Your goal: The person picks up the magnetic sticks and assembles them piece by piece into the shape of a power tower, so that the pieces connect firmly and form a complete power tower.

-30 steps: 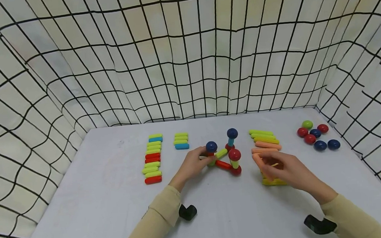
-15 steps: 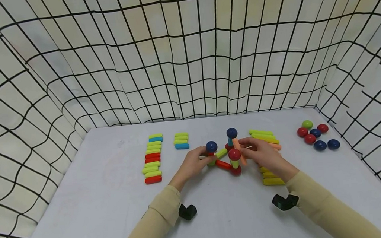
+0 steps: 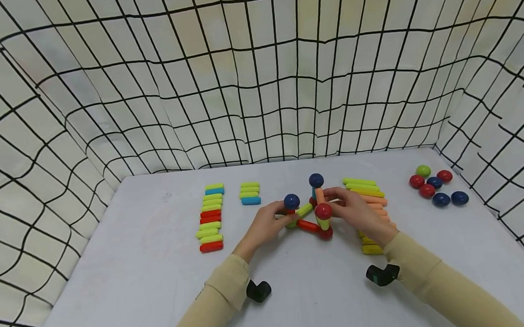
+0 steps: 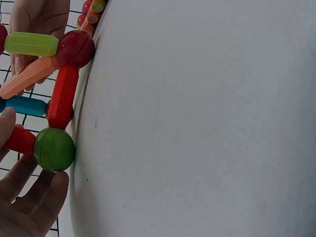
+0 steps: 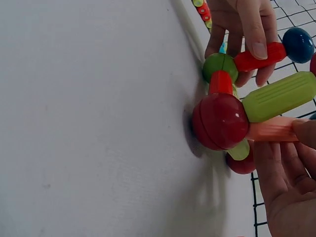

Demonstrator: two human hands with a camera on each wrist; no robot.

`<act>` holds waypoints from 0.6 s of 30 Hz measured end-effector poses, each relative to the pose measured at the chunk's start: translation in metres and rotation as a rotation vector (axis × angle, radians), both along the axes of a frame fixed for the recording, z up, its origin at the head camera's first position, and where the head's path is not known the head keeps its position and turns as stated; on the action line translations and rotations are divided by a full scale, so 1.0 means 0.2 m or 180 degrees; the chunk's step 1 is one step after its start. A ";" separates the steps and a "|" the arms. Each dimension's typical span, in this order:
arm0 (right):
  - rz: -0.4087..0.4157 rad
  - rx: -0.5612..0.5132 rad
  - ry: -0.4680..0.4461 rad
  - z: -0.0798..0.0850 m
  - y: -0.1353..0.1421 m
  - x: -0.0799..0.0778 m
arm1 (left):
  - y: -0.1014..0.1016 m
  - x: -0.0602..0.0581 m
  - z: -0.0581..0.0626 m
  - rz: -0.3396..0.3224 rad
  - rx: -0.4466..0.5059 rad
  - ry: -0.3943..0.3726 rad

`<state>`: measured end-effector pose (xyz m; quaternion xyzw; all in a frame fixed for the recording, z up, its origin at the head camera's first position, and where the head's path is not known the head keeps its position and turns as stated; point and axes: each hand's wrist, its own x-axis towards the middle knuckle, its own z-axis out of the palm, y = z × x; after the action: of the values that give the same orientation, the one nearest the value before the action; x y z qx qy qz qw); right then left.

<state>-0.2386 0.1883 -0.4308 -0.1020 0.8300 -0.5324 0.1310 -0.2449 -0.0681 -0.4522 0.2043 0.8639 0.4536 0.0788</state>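
A frame of plastic sticks and balls stands mid-table, with a lower red ball (image 3: 325, 232) at its front and a green ball (image 4: 54, 149) at its left corner. Holding that left corner, my left hand (image 3: 267, 224) pinches the short upright red stick (image 5: 260, 57) under a blue ball (image 3: 291, 201). My right hand (image 3: 357, 215) pinches a long orange stick (image 4: 32, 76), which slants from the lower front red ball towards the back post's blue ball (image 3: 316, 180). Whether its far end touches that ball is unclear. A yellow-green post carries the upper red ball (image 3: 323, 211).
Short sticks (image 3: 209, 220) lie in a column at left, with a smaller stack (image 3: 249, 192) beside it. Long yellow and orange sticks (image 3: 369, 190) lie partly under the right hand. Loose balls (image 3: 427, 190) cluster at far right. Black-lined netting (image 3: 257, 97) surrounds the table.
The right hand has carried the orange stick left from the long-stick row to the frame and turned it into place by the front corner. The left hand keeps its hold.
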 end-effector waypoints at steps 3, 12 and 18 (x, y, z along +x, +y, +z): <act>0.0051 -0.0029 0.0014 -0.01 0.00 0.00 | 0.00 0.00 0.00 0.0015 -0.0017 -0.0008; 0.0338 0.0638 -0.0142 0.02 0.05 0.02 | 0.00 0.00 0.01 -0.0019 -0.0121 -0.0068; 0.0679 0.1125 -0.0032 0.01 0.05 0.06 | -0.01 0.01 0.00 -0.0057 -0.0154 -0.0077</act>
<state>-0.2263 0.1988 -0.4288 -0.1621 0.8944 -0.3621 0.2067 -0.2439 -0.0691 -0.4516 0.2045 0.8717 0.4343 0.0982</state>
